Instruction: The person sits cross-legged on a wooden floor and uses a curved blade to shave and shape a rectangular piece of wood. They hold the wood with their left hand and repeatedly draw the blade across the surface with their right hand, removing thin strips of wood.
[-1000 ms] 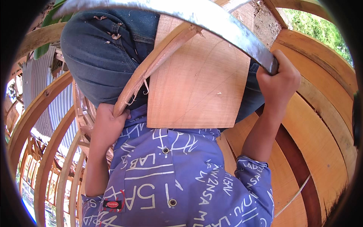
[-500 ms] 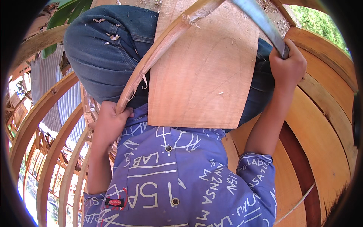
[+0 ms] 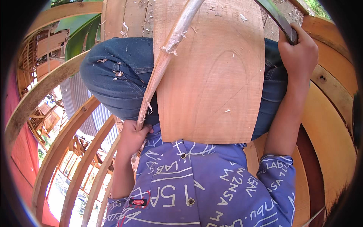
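Observation:
My left hand is closed round the near end of a long, partly peeled wooden stick. The stick slants up over the left side of a wide wooden board and runs out at the top edge. Loose fibres hang from its pale, scraped surface. My right hand grips the near end of a machete-like blade, whose far end lies outside the view. The blade is beyond the board's right edge, apart from the stick in the visible part. The board rests across my lap, with faint curved pencil-like lines on it.
My folded legs flank the board, with wood shavings on the left knee. Curved-looking wooden rails stand at left, and wooden planks at right. Green leaves show at the upper left.
The view has shifted, so board and body sit lower and further right. My right hand has moved the blade away and rightward; the stick stands steeper. Both grips are kept.

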A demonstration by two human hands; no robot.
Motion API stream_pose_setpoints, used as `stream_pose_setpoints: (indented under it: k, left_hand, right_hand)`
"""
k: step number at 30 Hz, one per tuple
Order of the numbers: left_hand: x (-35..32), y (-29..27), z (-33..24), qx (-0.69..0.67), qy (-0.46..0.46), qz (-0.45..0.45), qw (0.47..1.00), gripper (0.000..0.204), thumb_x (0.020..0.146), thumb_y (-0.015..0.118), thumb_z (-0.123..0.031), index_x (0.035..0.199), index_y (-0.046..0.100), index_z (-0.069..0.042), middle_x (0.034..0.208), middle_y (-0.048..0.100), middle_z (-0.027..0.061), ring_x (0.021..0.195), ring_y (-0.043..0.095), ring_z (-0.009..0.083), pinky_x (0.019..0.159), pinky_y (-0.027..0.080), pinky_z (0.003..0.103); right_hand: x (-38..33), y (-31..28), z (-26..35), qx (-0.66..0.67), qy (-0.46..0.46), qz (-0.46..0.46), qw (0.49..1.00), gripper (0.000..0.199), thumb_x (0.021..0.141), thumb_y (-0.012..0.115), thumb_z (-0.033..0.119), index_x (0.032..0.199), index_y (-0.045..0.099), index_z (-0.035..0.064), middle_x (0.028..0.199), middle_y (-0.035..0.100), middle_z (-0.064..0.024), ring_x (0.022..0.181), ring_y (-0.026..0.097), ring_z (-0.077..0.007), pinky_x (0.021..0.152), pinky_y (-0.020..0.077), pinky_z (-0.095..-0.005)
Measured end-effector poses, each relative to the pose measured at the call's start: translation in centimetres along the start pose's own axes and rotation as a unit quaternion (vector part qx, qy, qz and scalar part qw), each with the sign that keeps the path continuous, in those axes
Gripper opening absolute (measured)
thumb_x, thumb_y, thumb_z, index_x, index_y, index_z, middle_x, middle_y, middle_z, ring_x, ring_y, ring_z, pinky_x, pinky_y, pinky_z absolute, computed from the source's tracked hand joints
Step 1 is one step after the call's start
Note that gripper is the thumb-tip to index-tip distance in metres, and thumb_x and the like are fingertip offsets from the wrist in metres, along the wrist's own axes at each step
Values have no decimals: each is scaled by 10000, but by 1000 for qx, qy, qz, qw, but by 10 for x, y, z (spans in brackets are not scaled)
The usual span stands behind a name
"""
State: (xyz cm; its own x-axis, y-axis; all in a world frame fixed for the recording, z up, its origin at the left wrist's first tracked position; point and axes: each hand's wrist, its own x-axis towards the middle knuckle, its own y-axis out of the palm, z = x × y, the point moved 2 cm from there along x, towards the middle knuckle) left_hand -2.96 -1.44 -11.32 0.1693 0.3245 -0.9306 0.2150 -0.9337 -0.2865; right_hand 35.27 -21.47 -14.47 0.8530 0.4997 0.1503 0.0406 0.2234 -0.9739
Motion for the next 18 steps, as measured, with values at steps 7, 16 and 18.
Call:
stream_pose_setpoints:
  k: [7,16,18]
  left_hand:
    - [-8,2,-21,170,31,-83,981,302,750,665,-151,589,523,62,476,507,98,442,478,160,466,372,329]
    - [-76,-22,-76,299,264,-188,897,635,761,705,-359,1238,473,-9,1269,472,234,1187,453,339,1012,317,423]
    - [-95,-25,-126,156,510,-248,808,628,788,674,-355,1281,451,-37,1296,459,217,1238,422,342,1045,282,489]
  right_hand:
    - [2,4,9,15,31,7,999,146,696,621,187,797,670,95,695,614,-177,697,612,-374,627,486,-438]
    - [1,-11,36,-34,60,28,997,150,642,602,120,768,680,97,746,651,-159,731,640,-349,692,512,-447]
    - [-3,-17,27,-62,95,24,993,145,640,604,121,762,678,96,743,652,-160,732,643,-341,686,511,-441]
